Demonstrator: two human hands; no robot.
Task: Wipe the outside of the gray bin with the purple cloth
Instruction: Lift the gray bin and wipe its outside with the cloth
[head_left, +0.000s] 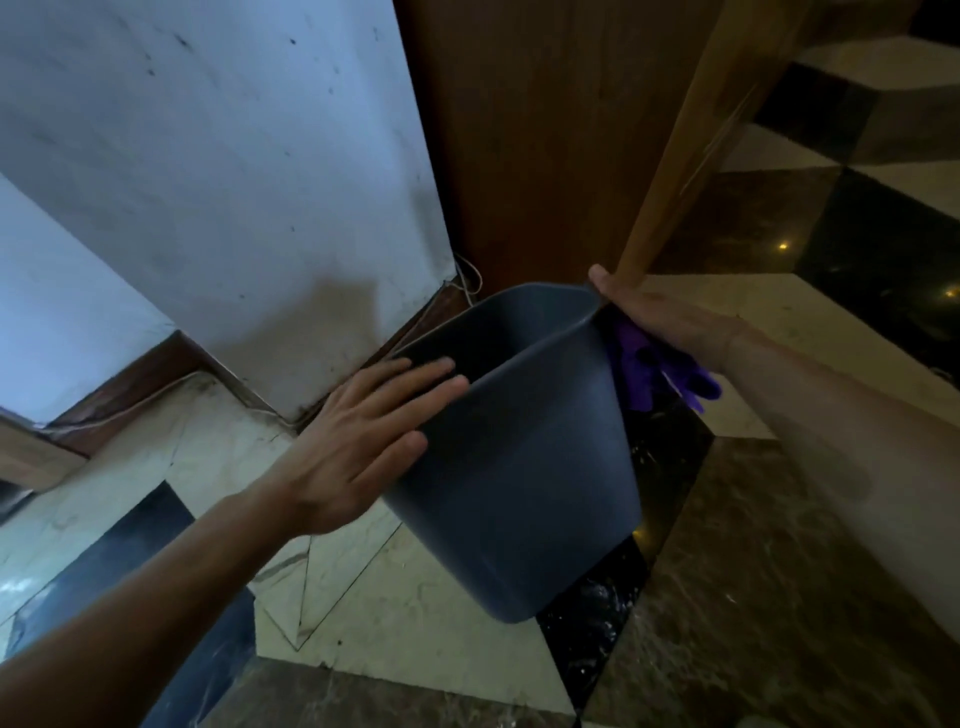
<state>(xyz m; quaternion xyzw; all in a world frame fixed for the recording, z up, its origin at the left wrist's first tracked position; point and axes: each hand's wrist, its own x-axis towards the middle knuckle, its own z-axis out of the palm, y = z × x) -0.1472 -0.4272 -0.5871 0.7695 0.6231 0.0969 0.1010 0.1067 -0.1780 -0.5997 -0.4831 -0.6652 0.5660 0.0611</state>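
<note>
A white wall (218, 171) — scuffed and speckled with dark marks — meets a dark wooden baseboard (130, 382). A thin white cable (470, 280) trails along the corner. Beside it stand a brown wooden panel (530, 135) and a lighter wooden leg (675, 171), tilted, over a cream-and-black marble floor (415, 613).

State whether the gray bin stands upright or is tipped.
Tipped: the gray bin leans, its open mouth facing the wall, its base off the floor.
</note>
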